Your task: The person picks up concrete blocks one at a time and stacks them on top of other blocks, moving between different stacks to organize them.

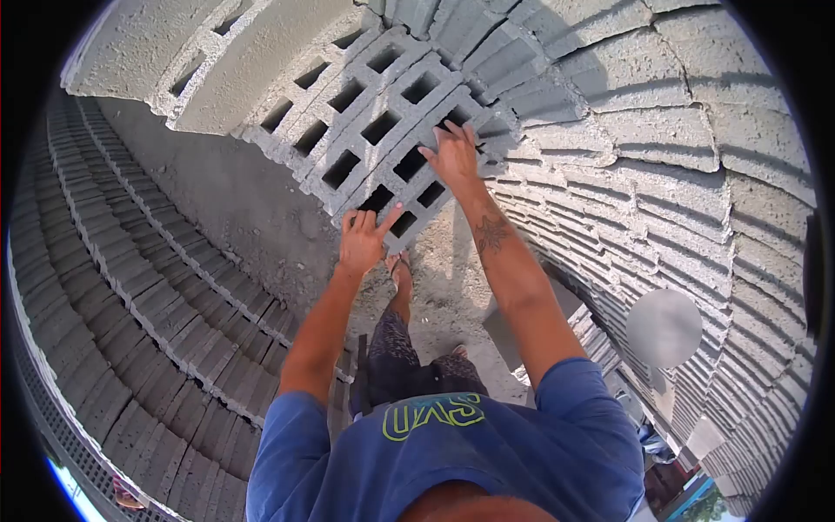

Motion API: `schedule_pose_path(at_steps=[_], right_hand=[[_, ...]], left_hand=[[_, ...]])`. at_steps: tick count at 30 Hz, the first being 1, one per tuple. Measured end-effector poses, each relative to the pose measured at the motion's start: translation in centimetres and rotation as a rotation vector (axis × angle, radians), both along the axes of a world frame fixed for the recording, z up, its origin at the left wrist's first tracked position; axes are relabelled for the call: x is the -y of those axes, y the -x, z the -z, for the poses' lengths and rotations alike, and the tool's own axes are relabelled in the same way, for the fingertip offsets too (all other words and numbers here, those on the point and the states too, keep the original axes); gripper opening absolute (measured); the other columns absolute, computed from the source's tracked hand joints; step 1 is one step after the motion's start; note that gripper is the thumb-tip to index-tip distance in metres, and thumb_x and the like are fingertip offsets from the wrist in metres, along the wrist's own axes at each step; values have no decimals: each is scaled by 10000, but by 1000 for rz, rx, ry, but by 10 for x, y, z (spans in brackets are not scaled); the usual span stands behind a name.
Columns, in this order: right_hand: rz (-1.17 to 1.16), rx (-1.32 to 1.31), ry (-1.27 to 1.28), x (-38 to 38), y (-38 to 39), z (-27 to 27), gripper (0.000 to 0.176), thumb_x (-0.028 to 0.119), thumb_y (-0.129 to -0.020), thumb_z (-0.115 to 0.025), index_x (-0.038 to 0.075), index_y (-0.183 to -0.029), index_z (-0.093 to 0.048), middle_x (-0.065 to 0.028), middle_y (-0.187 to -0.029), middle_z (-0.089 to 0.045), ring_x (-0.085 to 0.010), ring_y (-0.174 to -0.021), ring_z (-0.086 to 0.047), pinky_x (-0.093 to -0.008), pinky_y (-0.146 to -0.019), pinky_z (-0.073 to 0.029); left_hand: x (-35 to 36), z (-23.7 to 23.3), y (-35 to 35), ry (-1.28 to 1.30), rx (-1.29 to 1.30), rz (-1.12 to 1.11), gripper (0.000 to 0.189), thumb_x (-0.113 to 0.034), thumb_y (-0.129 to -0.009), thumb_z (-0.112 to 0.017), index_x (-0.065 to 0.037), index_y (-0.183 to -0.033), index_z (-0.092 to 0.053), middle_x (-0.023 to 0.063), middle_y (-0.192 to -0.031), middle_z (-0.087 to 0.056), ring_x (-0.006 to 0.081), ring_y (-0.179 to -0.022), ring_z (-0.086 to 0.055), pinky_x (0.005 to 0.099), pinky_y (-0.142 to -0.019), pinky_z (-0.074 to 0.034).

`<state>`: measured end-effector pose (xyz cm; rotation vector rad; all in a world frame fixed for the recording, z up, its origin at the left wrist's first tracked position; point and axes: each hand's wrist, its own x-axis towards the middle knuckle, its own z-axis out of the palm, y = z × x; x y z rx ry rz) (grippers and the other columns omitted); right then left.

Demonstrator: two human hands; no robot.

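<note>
A stack of grey hollow concrete blocks [361, 139] stands before me, its rectangular holes facing up. My left hand [361, 242] is at the near left end of the closest concrete block [393, 181], fingers bent over its edge at a hole and thumb stretched along the top. Toward the block's right end, my right hand [454, 158] hooks its fingertips into another hole. Both hands grip this block, which sits against the row behind it. How deep the fingertips reach inside the holes is hidden.
A tall wall of stacked blocks [626, 191] curves along the right. Lower rows of blocks [156, 304] run along the left. Larger block faces [130, 61] rise at the upper left. My feet stand on dusty ground [444, 287] between the stacks.
</note>
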<state>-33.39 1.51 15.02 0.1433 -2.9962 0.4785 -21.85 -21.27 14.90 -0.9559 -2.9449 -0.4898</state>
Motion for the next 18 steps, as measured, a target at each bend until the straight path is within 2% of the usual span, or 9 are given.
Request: schedule_pose_path(at_steps=[1,3,6,9,11,13,15,17,18], right_hand=[[7,-213,80,1,-15,1,449,294,-713,-764,17,-1044,-640,-112,-1030,-659,-267,-1083,-555,-429,-1061,-285],[91,-221,257,9,-74,-19,469,275,-724,-749,30,-1100,-613,-102,-1146,-614,-281,-1153,-497,-443,-1054,-284],[257,86,601,4,-222,-11,445,263,-719,-740,84,-1103,-603,-112,-1149,-606,-299,-1115,-527,-450,-1016,-322],[554,699,655,-21,-397,11,505,457,-757,-689,60,-1066,-648,-169,-1104,-637,-363,-1055,-578,-435,-928,-432],[880,859,791,-41,-525,64,592,568,-783,-615,53,-1072,-658,-214,-1068,-638,-375,-1045,-588,-438,-931,-430],[1293,870,1002,-67,-640,106,710,648,-778,-537,45,-1145,-616,-217,-1126,-608,-367,-1076,-571,-446,-971,-388],[1761,660,1304,-92,-711,117,806,703,-792,-453,29,-1222,-549,-190,-1203,-570,-336,-1110,-547,-450,-997,-344],[2026,404,1611,-109,-757,144,902,759,-805,-370,13,-1300,-481,-163,-1279,-531,-305,-1144,-523,-453,-1023,-300],[2115,287,1735,-117,-773,162,951,787,-812,-328,5,-1339,-447,-149,-1318,-512,-289,-1161,-512,-455,-1036,-278]], left_hand=[[0,0,-4,26,-25,-13,804,-32,-655,-650,-229,-1403,-427,61,-796,-462,236,-826,-498,417,-871,-331],[3,4,-6,76,-68,10,778,-30,-686,-647,-233,-1403,-424,59,-799,-470,231,-826,-503,420,-876,-334],[-5,5,-6,233,-79,37,713,-83,-760,-640,-204,-1420,-398,91,-918,-511,264,-903,-503,437,-899,-335],[-26,-10,-34,136,-127,-36,710,-196,-778,-687,-157,-1420,-387,167,-1172,-485,351,-1071,-474,498,-959,-324],[-69,-4,-62,99,-163,-32,728,-225,-773,-703,-140,-1420,-381,187,-1244,-457,381,-1119,-455,518,-968,-325],[-131,-6,-125,-210,-25,10,644,-210,-800,-685,-91,-1378,-428,192,-1242,-480,380,-1143,-452,504,-964,-350],[-206,17,-192,-325,313,257,511,-219,-835,-657,-38,-1289,-507,187,-1188,-539,352,-1116,-494,449,-949,-384],[-295,45,-269,-345,816,340,398,-254,-859,-636,6,-1157,-593,179,-987,-642,322,-960,-603,392,-877,-449],[-334,70,-309,-244,898,409,411,-282,-863,-627,7,-1154,-601,204,-1002,-646,350,-963,-609,406,-870,-462]])
